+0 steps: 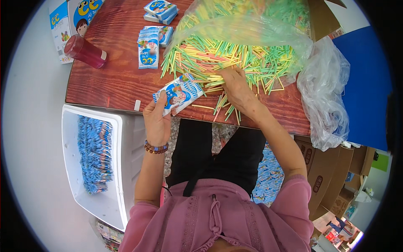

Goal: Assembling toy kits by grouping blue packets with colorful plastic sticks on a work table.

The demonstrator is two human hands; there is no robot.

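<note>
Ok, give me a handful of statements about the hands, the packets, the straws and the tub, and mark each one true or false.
1. The left hand holds a blue and white packet. True.
2. The right hand rests in the white tub. False: it is on the pile of straws on the wooden table.
3. The white tub is stacked with blue packets. True.
4. The pink cup stands upright. False: it lies on its side near the table's left edge.
5. The straws spill from a clear plastic bag. True.
</note>
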